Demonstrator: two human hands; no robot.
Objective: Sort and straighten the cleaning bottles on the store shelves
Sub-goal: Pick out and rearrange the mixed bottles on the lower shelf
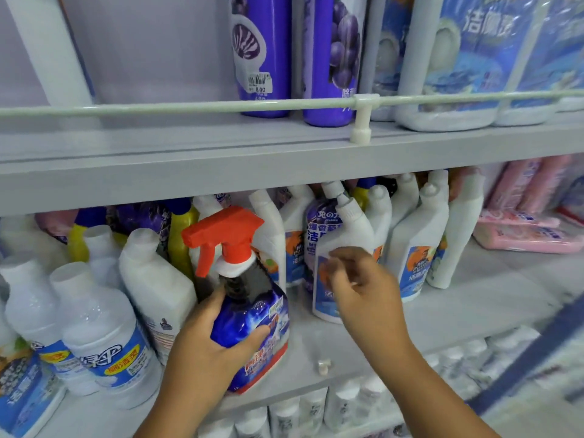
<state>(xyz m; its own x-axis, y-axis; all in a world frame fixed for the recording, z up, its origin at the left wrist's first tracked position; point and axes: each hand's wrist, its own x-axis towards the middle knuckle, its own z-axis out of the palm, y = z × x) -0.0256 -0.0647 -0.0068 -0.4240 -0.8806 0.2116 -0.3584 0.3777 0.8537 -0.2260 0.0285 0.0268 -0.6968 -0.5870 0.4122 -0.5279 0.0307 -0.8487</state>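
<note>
A blue spray bottle [252, 314] with an orange-red trigger head stands near the front of the middle shelf [458, 311]. My left hand [208, 339] grips its body from the left, thumb across the label. My right hand [363, 286] hovers just right of it, fingers loosely curled and blurred, in front of a white angled-neck bottle [344, 245]. It holds nothing that I can see. More white angled-neck bottles [417, 248] stand in rows behind and to the right.
Clear white bottles with blue labels [104, 336] crowd the left of the shelf. A small white clip [324, 366] lies at the shelf's front edge. Purple bottles [262, 52] and a wire rail [189, 107] are above. Pink packs [524, 229] lie far right.
</note>
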